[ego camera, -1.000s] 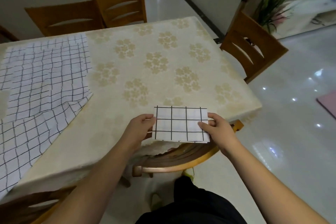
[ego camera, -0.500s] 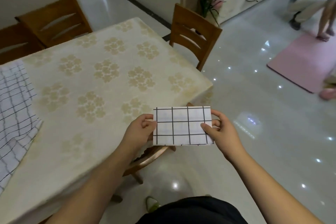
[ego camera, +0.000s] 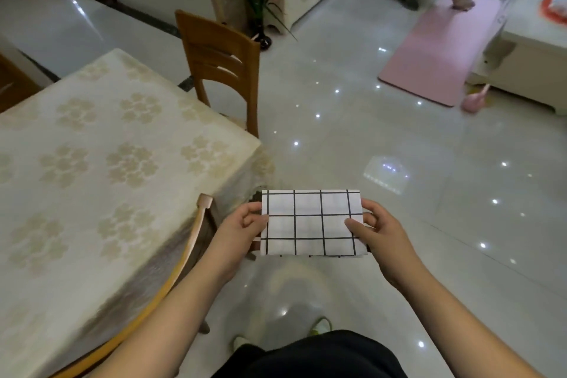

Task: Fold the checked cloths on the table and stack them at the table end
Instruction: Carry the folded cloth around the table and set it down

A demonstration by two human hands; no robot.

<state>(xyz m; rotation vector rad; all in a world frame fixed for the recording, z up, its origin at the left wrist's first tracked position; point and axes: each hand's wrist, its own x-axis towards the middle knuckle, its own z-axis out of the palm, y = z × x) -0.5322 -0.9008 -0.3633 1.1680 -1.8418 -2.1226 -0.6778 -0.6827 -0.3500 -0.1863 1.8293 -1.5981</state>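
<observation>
The left hand (ego camera: 242,225) pinches the left edge of a folded checked cloth (ego camera: 311,222): its thumb lies on top of the fabric near the upper left corner, and its fingers (ego camera: 247,219) are curled beneath and beside the edge. The right hand (ego camera: 376,228) grips the opposite short edge the same way, thumb pressed on the top face and fingers (ego camera: 369,209) bent round the side and underneath. Both sets of fingers are therefore clamped on the cloth rather than spread.

The cloth is a flat white rectangle with a dark grid, held level between the two hands in the air over the shiny tiled floor (ego camera: 399,193). Its long axis runs from one hand to the other, left to right across the view, and its short edges sit in the fingers. The near long edge shows layered folds.

To the left of the left hand's fingers lies the counter (ego camera: 92,163), covered with a cream flowered cover; the cloth hangs just off its corner, not touching it. A curved wooden chair back (ego camera: 184,261) stands between the left forearm and the counter. Another wooden chair (ego camera: 221,61) stands well beyond the fingers at the counter's far side.
</observation>
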